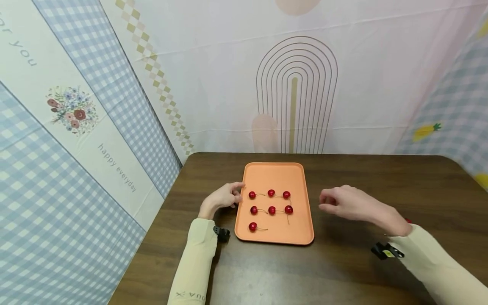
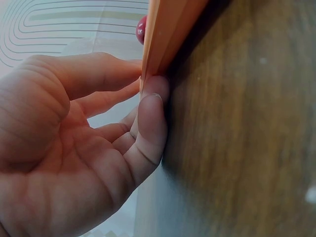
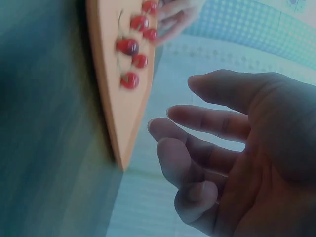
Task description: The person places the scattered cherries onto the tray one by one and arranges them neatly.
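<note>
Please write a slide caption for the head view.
Left hand touches an orange tray of seven cherries; right hand hovers beside it.

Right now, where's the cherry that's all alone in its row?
In the head view, the lone cherry lies near the lower-left corner of the orange tray, just below the leftmost middle-row cherry.

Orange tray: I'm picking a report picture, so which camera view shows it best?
The head view: it looks down on the orange tray, nearly whole, with seven cherries. The left wrist view has only a strip of its side beside the left hand; the right wrist view shows it slanted, cut off at the top.
</note>
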`<state>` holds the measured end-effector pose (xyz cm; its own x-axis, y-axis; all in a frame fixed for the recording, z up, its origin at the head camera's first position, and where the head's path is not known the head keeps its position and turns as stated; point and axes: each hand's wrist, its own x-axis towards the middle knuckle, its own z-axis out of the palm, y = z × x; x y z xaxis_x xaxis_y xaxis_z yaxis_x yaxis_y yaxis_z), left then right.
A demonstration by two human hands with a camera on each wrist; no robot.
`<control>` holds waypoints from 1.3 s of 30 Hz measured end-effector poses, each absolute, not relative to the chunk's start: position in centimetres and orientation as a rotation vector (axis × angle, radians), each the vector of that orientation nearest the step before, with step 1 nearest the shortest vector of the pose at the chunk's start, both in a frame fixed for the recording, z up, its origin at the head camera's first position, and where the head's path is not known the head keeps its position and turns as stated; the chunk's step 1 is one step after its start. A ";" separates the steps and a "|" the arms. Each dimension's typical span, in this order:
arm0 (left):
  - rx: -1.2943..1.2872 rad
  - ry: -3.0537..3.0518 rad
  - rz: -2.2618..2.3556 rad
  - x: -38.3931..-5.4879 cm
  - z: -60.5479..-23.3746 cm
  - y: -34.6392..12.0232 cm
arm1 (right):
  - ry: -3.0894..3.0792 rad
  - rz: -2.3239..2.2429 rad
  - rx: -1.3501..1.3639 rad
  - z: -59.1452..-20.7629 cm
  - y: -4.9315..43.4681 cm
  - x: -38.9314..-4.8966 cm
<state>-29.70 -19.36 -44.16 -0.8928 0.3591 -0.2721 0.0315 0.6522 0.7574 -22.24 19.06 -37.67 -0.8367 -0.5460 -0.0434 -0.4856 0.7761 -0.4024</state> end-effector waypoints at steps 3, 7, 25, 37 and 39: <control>0.315 2.473 1.117 -29.8 -44.2 -19.2 | 2.855 -0.532 -0.810 -37.4 21.2 -21.9; 0.314 2.475 1.117 -29.9 -44.2 -19.1 | 2.881 -0.503 -0.757 -37.6 23.8 -21.6; 0.309 2.483 1.113 -29.7 -44.1 -19.0 | 2.827 -0.401 -0.526 -41.5 31.2 -19.6; 0.319 2.484 1.115 -29.8 -44.2 -19.3 | 2.669 -0.425 -0.300 -43.3 33.5 -19.3; 0.314 2.485 1.118 -29.8 -44.2 -19.3 | 2.669 -0.398 -0.267 -43.3 33.7 -19.2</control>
<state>-29.79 -19.32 -44.24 -0.8963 0.3575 -0.2624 0.0408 0.6556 0.7540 -19.24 33.73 -43.30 -0.8906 -0.2462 -0.3823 -0.1239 0.9403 -0.3169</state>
